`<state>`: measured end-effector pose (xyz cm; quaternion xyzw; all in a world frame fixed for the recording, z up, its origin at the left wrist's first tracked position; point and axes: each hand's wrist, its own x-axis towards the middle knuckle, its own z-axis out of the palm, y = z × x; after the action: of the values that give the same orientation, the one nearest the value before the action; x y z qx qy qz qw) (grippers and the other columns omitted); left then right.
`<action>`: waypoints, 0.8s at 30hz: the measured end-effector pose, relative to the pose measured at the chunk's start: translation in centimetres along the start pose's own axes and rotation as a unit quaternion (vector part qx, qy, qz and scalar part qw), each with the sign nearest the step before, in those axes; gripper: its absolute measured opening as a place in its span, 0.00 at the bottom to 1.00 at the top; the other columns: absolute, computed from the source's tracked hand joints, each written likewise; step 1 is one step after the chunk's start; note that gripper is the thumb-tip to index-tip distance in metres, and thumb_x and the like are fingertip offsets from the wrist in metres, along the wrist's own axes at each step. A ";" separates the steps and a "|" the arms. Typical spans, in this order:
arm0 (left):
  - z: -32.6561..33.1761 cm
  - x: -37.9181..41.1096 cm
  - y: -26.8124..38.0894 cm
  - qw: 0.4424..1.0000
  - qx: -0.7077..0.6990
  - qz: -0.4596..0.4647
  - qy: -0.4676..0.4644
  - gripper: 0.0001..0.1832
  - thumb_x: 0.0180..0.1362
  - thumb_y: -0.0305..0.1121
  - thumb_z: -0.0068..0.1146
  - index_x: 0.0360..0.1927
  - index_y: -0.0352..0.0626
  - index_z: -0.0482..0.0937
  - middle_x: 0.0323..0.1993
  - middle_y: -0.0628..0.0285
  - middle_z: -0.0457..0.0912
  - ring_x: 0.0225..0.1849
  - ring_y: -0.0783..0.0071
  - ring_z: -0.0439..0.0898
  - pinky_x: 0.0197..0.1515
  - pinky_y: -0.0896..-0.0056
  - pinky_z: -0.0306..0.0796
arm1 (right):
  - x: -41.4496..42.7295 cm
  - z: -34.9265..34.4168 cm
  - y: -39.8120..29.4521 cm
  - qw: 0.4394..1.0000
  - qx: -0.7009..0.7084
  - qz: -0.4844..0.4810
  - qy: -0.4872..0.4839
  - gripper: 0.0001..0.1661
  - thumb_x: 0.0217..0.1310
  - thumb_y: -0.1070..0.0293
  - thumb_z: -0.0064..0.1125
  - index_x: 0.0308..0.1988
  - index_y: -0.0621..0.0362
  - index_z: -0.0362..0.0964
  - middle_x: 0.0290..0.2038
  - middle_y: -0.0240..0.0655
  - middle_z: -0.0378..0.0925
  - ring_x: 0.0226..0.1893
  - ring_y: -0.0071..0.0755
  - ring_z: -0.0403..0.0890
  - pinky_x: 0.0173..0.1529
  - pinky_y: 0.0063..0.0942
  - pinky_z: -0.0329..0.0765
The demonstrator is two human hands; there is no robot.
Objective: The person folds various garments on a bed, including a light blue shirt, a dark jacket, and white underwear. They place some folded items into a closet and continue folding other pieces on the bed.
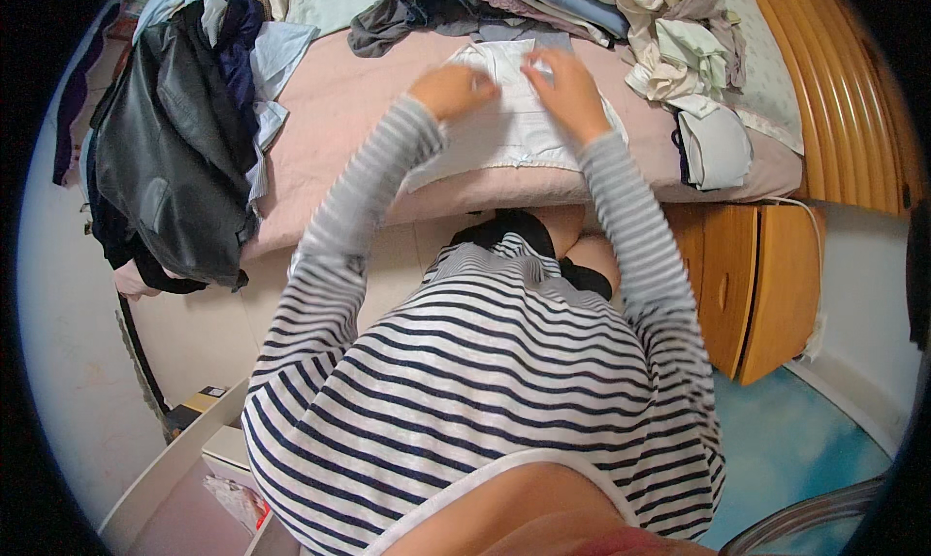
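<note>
A white garment [520,131] with a small bow at its lower hem lies spread on the pink bed sheet [327,127] in front of me. Over its upper left part is my left hand [454,92], blurred, with its fingers curled; whether it grips the cloth cannot be told. My right hand [567,91] is at the garment's upper right, thumb and fingertips close together at its top edge. Any cloth between them is too blurred to make out. Both forearms are in striped sleeves.
A black jacket [174,141] hangs over the bed's left side. Heaped clothes [429,7] line the far side, with pale garments [684,47] at the right. A folded white item [716,149] lies at the right edge, above a wooden cabinet [782,287].
</note>
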<state>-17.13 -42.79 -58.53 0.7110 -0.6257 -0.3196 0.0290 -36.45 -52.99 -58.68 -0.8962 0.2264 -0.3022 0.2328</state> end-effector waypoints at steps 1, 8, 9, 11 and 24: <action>-0.5 1.2 -0.6 0.988 0.036 -0.030 0.147 0.33 0.57 0.56 0.55 0.60 0.45 0.69 0.61 0.52 0.71 0.60 0.56 0.70 0.58 0.46 0.66 | 1.5 1.0 1.2 0.999 -0.036 -0.021 -0.004 0.19 0.58 0.54 0.60 0.43 0.57 0.76 0.42 0.42 0.79 0.45 0.50 0.76 0.52 0.40 0.72; -1.2 5.7 -3.4 0.972 0.020 0.023 0.235 0.28 0.45 0.53 0.67 0.42 0.41 0.78 0.34 0.53 0.82 0.38 0.56 0.81 0.44 0.63 0.73 | 6.3 2.3 3.7 0.970 -0.099 0.065 -0.211 0.23 0.47 0.55 0.68 0.41 0.56 0.75 0.40 0.39 0.78 0.48 0.46 0.74 0.53 0.37 0.71; -1.5 5.1 -2.7 0.967 0.005 0.032 0.254 0.26 0.45 0.50 0.67 0.41 0.41 0.79 0.33 0.54 0.81 0.38 0.57 0.81 0.43 0.62 0.73 | 6.5 2.0 3.8 0.965 -0.071 0.078 -0.240 0.21 0.47 0.56 0.68 0.39 0.57 0.76 0.39 0.39 0.79 0.48 0.45 0.75 0.52 0.36 0.71; -1.7 3.0 -0.4 0.958 -0.029 0.055 0.281 0.22 0.45 0.46 0.67 0.38 0.42 0.79 0.32 0.55 0.81 0.36 0.59 0.80 0.41 0.62 0.73 | 5.0 1.1 3.4 0.984 -0.067 0.017 -0.166 0.12 0.48 0.65 0.65 0.35 0.57 0.76 0.35 0.39 0.78 0.44 0.43 0.75 0.49 0.37 0.72; 7.3 -7.4 3.2 0.919 0.026 0.208 0.334 0.14 0.48 0.22 0.56 0.41 0.43 0.80 0.40 0.59 0.78 0.42 0.60 0.77 0.45 0.64 0.74 | -9.7 0.1 -2.4 0.985 -0.097 -0.137 -0.028 0.09 0.53 0.74 0.58 0.38 0.63 0.74 0.50 0.41 0.77 0.58 0.42 0.73 0.58 0.36 0.73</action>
<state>-23.61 -34.14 -59.79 0.6305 -0.7215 -0.0340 0.2841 -42.69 -45.71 -61.67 -0.9452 0.1236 -0.2826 0.1074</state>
